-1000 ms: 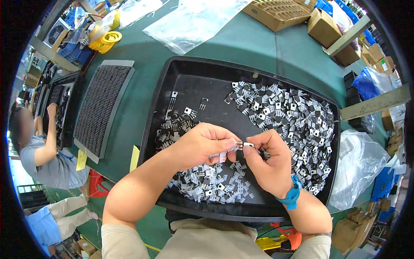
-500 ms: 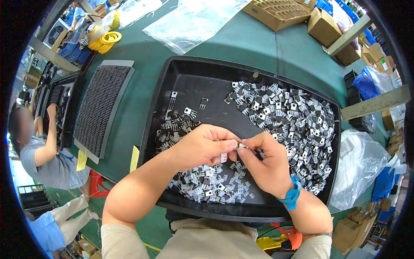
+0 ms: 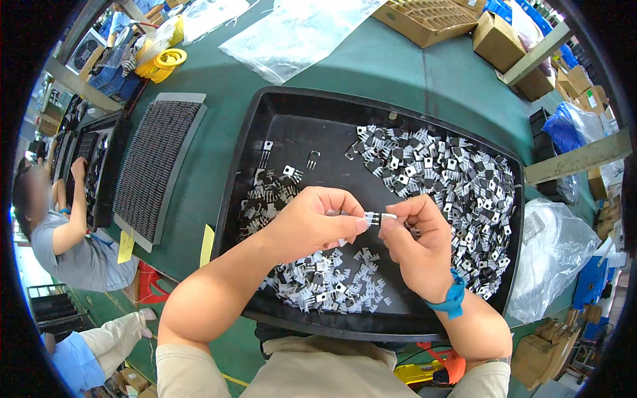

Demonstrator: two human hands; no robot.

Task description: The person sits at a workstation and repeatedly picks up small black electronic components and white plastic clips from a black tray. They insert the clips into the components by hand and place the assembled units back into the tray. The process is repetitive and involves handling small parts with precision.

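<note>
I see both hands pinching one small metal part (image 3: pixel 375 217) between them above the black tray (image 3: pixel 279 106); left hand (image 3: pixel 312 222) and right hand (image 3: pixel 415 239) grip opposite ends, its long axis running left-right.

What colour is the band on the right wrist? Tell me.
Blue-teal: the wristband sits just below the right hand, clearest in the head view.

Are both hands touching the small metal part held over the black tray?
Touching. The head view shows the left hand and right hand pinching the small metal part from opposite ends.
</note>
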